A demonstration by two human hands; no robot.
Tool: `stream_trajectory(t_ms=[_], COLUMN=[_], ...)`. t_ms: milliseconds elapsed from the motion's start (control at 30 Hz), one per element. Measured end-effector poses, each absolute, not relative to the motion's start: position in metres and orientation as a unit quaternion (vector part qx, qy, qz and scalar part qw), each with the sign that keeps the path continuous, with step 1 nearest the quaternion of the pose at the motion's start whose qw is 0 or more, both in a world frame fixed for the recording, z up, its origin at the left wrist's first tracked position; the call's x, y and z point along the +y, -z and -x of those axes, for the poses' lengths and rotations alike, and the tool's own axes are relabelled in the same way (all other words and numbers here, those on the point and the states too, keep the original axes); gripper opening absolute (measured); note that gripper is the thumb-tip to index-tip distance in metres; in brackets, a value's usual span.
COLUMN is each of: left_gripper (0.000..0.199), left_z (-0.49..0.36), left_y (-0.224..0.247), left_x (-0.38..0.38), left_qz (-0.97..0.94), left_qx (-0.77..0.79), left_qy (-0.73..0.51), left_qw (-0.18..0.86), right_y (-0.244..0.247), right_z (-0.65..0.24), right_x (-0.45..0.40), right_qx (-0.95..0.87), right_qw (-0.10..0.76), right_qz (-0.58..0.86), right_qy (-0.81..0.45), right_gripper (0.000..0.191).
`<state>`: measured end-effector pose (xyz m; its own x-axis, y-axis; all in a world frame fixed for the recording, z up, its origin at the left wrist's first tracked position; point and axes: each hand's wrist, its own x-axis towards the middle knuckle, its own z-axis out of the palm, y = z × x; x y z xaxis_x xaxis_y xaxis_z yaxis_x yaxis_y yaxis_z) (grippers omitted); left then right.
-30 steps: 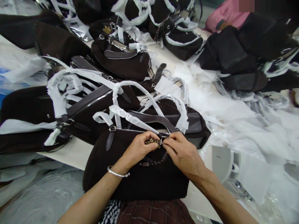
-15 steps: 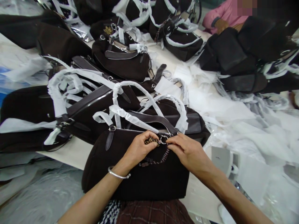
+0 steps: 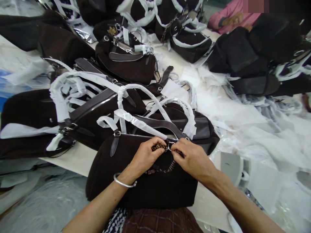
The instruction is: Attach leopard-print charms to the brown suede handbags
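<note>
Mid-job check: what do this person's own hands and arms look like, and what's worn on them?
Both forearms are bare where visible, with no sleeves. The left hand has no glove; a slim, silver-coloured bangle circles its wrist. The right hand is gloveless too, with no bracelet showing.

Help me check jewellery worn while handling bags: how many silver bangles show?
1: a silver bangle, worn at the wrist of the left hand, which pinches a leopard-print charm. Others may be hidden, for instance under the co-worker's cuff.
</note>
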<state>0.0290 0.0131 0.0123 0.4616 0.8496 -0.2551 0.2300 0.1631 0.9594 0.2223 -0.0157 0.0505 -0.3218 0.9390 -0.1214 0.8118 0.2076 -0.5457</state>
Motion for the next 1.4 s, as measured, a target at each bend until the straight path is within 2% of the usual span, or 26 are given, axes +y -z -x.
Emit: stream_trajectory(t_ms=[167,333,500,667,800,900,1067,1167,1267,1400], left_gripper=[0.014,0.017,0.015,0.011,0.012,0.015,0.013,0.015,0.015,0.006], left_z=[-0.031,-0.035,-0.036,-0.038,-0.042,-0.043,-0.043,-0.043,-0.043,-0.041], left_y=[-0.011,-0.010,-0.015,-0.019,-0.017,-0.015,-0.011,-0.008,-0.007,-0.005], left_x=[0.013,0.009,0.008,0.006,0.000,-0.005,-0.009,-0.011,-0.010,-0.003], left_qz=[-0.594,-0.635,-0.612,-0.602,-0.635,-0.690,-0.796,-0.830,-0.828,-0.689], left_qx=[0.468,0.472,0.486,0.480,0.524,0.498,0.488,0.458,0.433,0.527], left_qy=[-0.255,-0.264,-0.255,-0.257,-0.240,-0.249,-0.223,-0.230,-0.261,-0.301], left_qw=[0.603,0.552,0.569,0.584,0.515,0.463,0.279,0.219,0.241,0.396], right_y=[-0.044,-0.039,-0.041,-0.039,-0.037,-0.036,-0.037,-0.036,-0.035,-0.036], right_z=[-0.224,-0.223,-0.226,-0.223,-0.223,-0.222,-0.220,-0.219,-0.216,-0.219], right_x=[-0.016,-0.017,-0.015,-0.016,-0.015,-0.012,-0.011,-0.011,-0.011,-0.010], right_qx=[-0.762,-0.779,-0.781,-0.775,-0.788,-0.770,-0.816,-0.818,-0.797,-0.790], right_qw=[0.180,0.169,0.185,0.173,0.149,0.141,0.079,0.066,0.093,0.147], right_qz=[0.557,0.549,0.509,0.544,0.518,0.558,0.512,0.515,0.551,0.529], right_qy=[-0.276,-0.252,-0.311,-0.270,-0.298,-0.275,-0.255,-0.248,-0.228,-0.274], right_gripper=[0.012,0.011,0.013,0.011,0.013,0.012,0.009,0.009,0.009,0.014])
